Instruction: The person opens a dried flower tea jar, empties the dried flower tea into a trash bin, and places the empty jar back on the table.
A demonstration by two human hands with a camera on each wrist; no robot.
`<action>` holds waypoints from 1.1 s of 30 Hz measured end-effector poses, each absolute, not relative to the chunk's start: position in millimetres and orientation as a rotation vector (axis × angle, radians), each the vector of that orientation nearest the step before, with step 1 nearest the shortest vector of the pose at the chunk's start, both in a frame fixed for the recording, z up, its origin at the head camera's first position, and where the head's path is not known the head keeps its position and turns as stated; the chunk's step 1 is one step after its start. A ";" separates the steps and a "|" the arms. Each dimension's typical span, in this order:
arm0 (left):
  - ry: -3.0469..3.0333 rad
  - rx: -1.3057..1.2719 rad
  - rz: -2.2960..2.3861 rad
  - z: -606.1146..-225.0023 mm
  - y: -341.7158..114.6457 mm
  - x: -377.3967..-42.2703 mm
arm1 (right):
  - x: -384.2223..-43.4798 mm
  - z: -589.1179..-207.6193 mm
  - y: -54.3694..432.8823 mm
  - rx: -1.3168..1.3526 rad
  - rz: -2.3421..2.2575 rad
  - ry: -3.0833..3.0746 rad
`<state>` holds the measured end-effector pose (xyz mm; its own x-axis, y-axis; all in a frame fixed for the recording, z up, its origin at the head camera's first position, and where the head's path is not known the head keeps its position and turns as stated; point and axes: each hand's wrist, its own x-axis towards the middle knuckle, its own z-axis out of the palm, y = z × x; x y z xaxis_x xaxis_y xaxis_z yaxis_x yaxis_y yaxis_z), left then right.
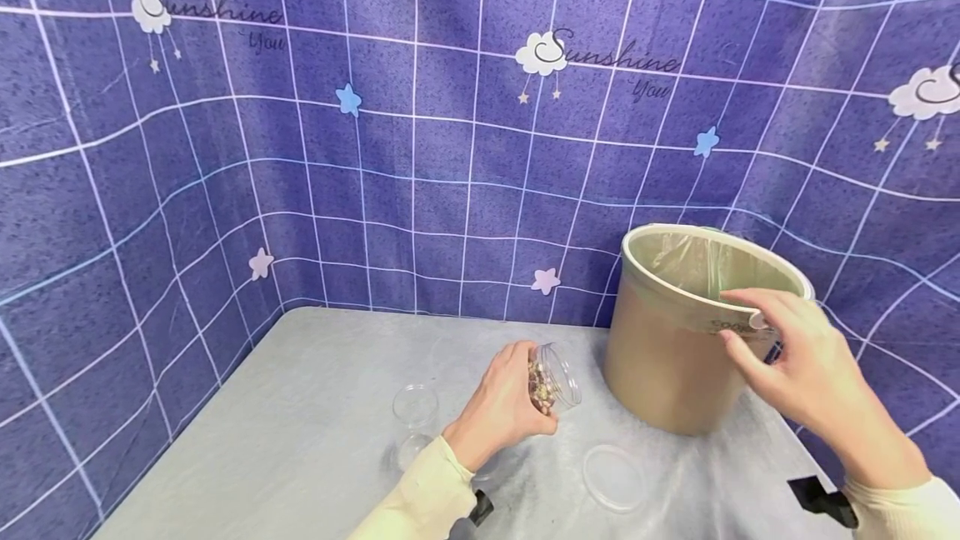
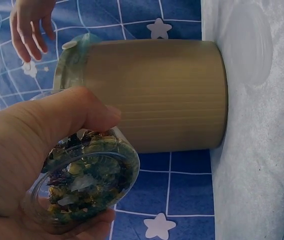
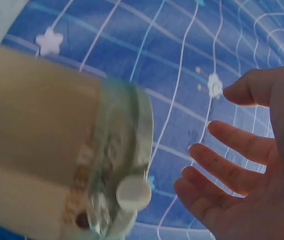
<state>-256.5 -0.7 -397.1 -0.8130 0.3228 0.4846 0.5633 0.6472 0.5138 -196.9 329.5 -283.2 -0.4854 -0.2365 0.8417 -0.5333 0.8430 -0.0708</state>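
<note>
My left hand [image 1: 498, 402] grips a clear plastic jar [image 1: 557, 377], tilted on its side with its open mouth toward the bin. Small mixed brown, yellow and dark pieces lie inside the jar, best seen through its base in the left wrist view, where the thumb and fingers wrap its wall. A tan trash bin [image 1: 675, 357] with a clear liner stands to the right of the jar. My right hand [image 1: 806, 361] hovers by the bin's rim, fingers spread; in the right wrist view the fingers [image 3: 232, 167] are apart from the bin and hold nothing.
A round clear lid [image 1: 615, 479] lies on the grey tabletop [image 1: 337, 407] in front of the bin. Another clear container [image 1: 416, 408] stands left of my left hand. Blue grid-patterned curtain [image 1: 420, 148] surrounds the table's back and sides.
</note>
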 end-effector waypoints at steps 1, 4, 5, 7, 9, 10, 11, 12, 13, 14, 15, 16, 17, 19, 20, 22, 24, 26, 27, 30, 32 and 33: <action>-2.516 -0.705 -0.959 -396.8 -0.6 -256.4 | -198.4 -280.5 333.7 0.543 0.403 -2.092; -2.512 -0.711 -0.969 -396.0 0.0 -256.3 | -202.3 -275.0 345.8 0.490 0.402 -2.107; -2.510 -0.714 -0.971 -395.8 0.2 -256.3 | -203.3 -274.1 349.2 0.474 0.398 -2.111; -2.507 -0.717 -0.966 -395.3 0.7 -256.4 | -205.2 -273.4 355.7 0.459 0.389 -2.117; -2.502 -0.723 -0.960 -394.9 1.2 -256.5 | -207.0 -273.5 360.9 0.453 0.384 -2.122; -2.502 -0.722 -0.956 -394.5 1.5 -256.3 | -208.3 -273.6 363.1 0.455 0.380 -2.122; -2.502 -0.721 -0.954 -394.2 1.6 -256.2 | -209.6 -273.7 365.1 0.457 0.376 -2.126; -2.500 -0.720 -0.955 -393.7 1.7 -255.9 | -211.0 -273.7 367.0 0.463 0.374 -2.129; -2.500 -0.719 -0.960 -393.1 1.7 -255.7 | -212.1 -273.7 368.5 0.464 0.372 -2.134; -2.502 -0.716 -0.965 -392.6 1.7 -255.4 | -213.3 -273.6 369.8 0.468 0.369 -2.139; -2.504 -0.712 -0.969 -391.9 1.7 -255.1 | -214.4 -273.4 371.0 0.473 0.367 -2.145; -2.507 -0.708 -0.975 -390.8 1.7 -254.6 | -215.4 -273.4 372.1 0.477 0.364 -2.152; -2.505 -0.710 -0.978 -389.8 1.7 -254.4 | -216.2 -273.4 373.1 0.482 0.362 -2.159; -2.507 -0.707 -0.972 -387.5 2.0 -254.1 | -218.0 -273.9 374.9 0.492 0.356 -2.173; -2.503 -0.708 -0.967 -386.1 2.3 -254.0 | -219.1 -274.3 375.9 0.499 0.354 -2.179; -2.493 -0.713 -0.962 -382.9 2.9 -254.1 | -221.4 -275.1 378.0 0.516 0.343 -2.191; -2.483 -0.717 -0.962 -379.9 3.4 -254.0 | -224.1 -276.0 380.2 0.546 0.327 -2.198; -2.473 -0.721 -0.965 -376.3 3.4 -253.7 | -227.0 -277.1 382.5 0.582 0.310 -2.197; -2.470 -0.721 -0.962 -374.7 3.3 -253.4 | -228.6 -277.9 383.6 0.604 0.299 -2.195; -2.455 -0.721 -0.947 -370.2 2.9 -252.6 | -232.6 -280.9 385.7 0.659 0.277 -2.192; -2.449 -0.723 -0.938 -367.7 2.8 -252.4 | -233.7 -283.8 386.7 0.671 0.265 -2.202; -2.448 -0.724 -0.939 -366.5 3.0 -252.2 | -233.7 -285.1 387.1 0.675 0.256 -2.209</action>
<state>-252.2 3.0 -366.5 -0.7770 0.3166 0.5440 0.5992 0.6367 0.4854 -233.7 387.1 -285.1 -0.5420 -0.3849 0.7470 -0.5455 0.8374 0.0357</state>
